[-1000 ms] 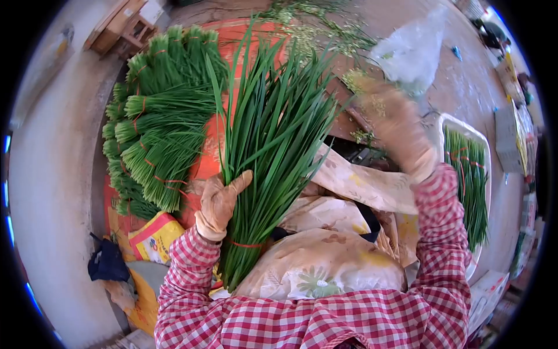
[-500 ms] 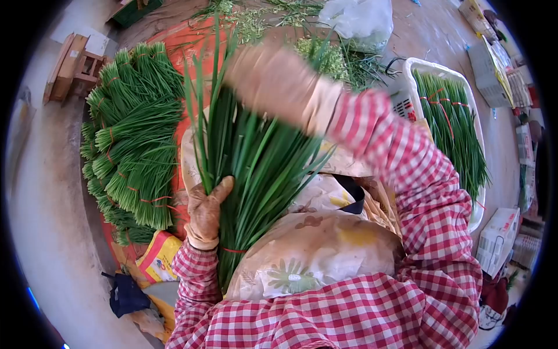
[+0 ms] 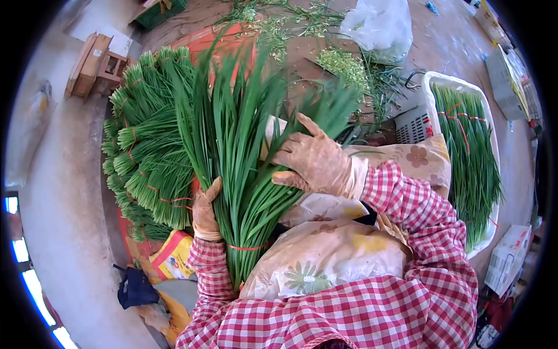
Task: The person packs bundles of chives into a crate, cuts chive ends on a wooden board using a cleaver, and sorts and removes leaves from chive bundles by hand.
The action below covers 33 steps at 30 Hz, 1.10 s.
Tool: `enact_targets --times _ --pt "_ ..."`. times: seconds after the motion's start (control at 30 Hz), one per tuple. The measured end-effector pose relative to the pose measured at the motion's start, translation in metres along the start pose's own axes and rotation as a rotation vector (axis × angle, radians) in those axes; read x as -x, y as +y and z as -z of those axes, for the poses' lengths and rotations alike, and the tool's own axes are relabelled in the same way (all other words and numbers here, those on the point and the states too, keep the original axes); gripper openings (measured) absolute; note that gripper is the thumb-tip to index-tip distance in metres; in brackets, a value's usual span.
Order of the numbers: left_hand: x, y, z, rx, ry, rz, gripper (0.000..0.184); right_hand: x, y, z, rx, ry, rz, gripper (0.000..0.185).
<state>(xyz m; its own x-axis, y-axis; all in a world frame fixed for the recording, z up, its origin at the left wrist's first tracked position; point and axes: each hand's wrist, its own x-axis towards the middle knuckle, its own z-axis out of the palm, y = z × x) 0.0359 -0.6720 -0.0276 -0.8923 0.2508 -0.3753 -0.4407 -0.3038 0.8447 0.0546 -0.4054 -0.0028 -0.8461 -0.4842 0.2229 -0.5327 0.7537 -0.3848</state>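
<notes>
A large bunch of long green chives stands fanned out in front of my body, its lower end held by a red band. My left hand, in a stained glove, is closed around the left side of the bunch just above that band, thumb upward; its fingers are partly hidden. Against the right side of the leaves lies my right hand, gloved too, with its fingers apart. Some leaves bend away to the right behind it and look blurred.
Banded bundles of chives are stacked at left on a red sheet. At right, a white plastic crate holds more. Trimmings and a clear plastic bag lie ahead on the floor. A wooden stool stands far left.
My right hand has come down and right from the upper leaves to the side of the bunch. The leaves have spread wider, and the view has shifted slightly.
</notes>
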Motion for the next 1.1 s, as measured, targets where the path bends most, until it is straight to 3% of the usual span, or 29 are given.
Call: enact_targets --times 0.07,0.13,0.23,0.33,0.4,0.47,0.5,0.53,0.57,0.6,0.63,0.67,0.7,0.73,0.87,0.9,0.93,1.07,1.1 --pt "-0.001 -0.008 0.011 0.102 0.008 0.078 0.040 0.013 -0.004 -0.005 -0.059 0.026 -0.061 0.042" --pt "-0.006 -0.013 0.018 0.004 0.051 0.064 0.041 0.026 -0.006 -0.011 -0.112 0.050 -0.122 0.039" --pt "-0.006 -0.011 0.005 0.100 0.052 0.062 0.038 0.048 -0.005 -0.016 -0.220 0.245 -0.163 0.035" --pt "-0.006 -0.002 -0.011 0.048 -0.048 0.167 0.036 0.055 0.011 -0.025 -0.279 0.273 -0.278 0.027" --pt "0.000 0.000 -0.021 -0.091 0.012 0.046 0.032 0.056 0.012 -0.015 -0.174 0.232 -0.210 0.025" --pt "0.003 0.001 -0.035 -0.168 0.003 -0.041 0.030 0.055 0.010 -0.009 -0.179 0.100 -0.384 0.024" --pt "0.002 -0.003 -0.035 -0.273 -0.007 -0.141 0.031 0.051 0.010 -0.001 -0.151 0.248 -0.361 0.021" --pt "0.000 -0.005 -0.036 -0.361 -0.011 -0.224 0.032 0.046 0.009 0.011 -0.140 0.256 -0.353 0.021" --pt "0.000 -0.008 -0.038 -0.420 -0.018 -0.300 0.033 0.041 0.006 0.025 -0.198 0.480 -0.339 0.019" --pt "0.004 -0.005 -0.044 -0.401 -0.037 -0.266 0.048 0.038 0.003 0.039 -0.257 0.704 -0.325 0.019" --pt "0.008 -0.001 -0.050 -0.384 -0.056 -0.231 0.065 0.035 0.002 0.054 -0.028 0.753 -0.229 0.024" --pt "0.011 0.002 -0.057 -0.366 -0.073 -0.196 0.084 0.029 0.000 0.063 -0.019 0.757 -0.231 0.024" --pt "0.011 0.001 -0.060 -0.511 -0.084 -0.314 0.083 0.022 -0.003 0.068 -0.019 0.668 -0.157 0.027" --pt "0.012 0.001 -0.064 -0.458 -0.113 -0.350 0.081 0.015 -0.005 0.070 -0.020 0.579 -0.083 0.030" --pt "0.019 0.009 -0.084 -0.411 -0.238 -0.420 0.079 0.005 -0.006 0.047 -0.032 0.294 -0.144 0.029" --pt "0.026 0.011 -0.093 -0.324 -0.189 -0.374 0.066 0.003 -0.007 0.049 -0.055 0.263 -0.139 0.024" --pt "0.029 0.015 -0.097 -0.321 -0.187 -0.377 0.066 0.002 -0.008 0.051 -0.053 0.261 -0.135 0.024" --pt "0.028 0.017 -0.098 -0.362 -0.199 -0.338 0.037 0.003 -0.010 0.047 -0.161 0.203 -0.162 0.021" --pt "0.025 0.015 -0.095 -0.424 -0.174 -0.377 0.038 0.002 -0.012 0.044 -0.003 0.176 -0.157 0.017"
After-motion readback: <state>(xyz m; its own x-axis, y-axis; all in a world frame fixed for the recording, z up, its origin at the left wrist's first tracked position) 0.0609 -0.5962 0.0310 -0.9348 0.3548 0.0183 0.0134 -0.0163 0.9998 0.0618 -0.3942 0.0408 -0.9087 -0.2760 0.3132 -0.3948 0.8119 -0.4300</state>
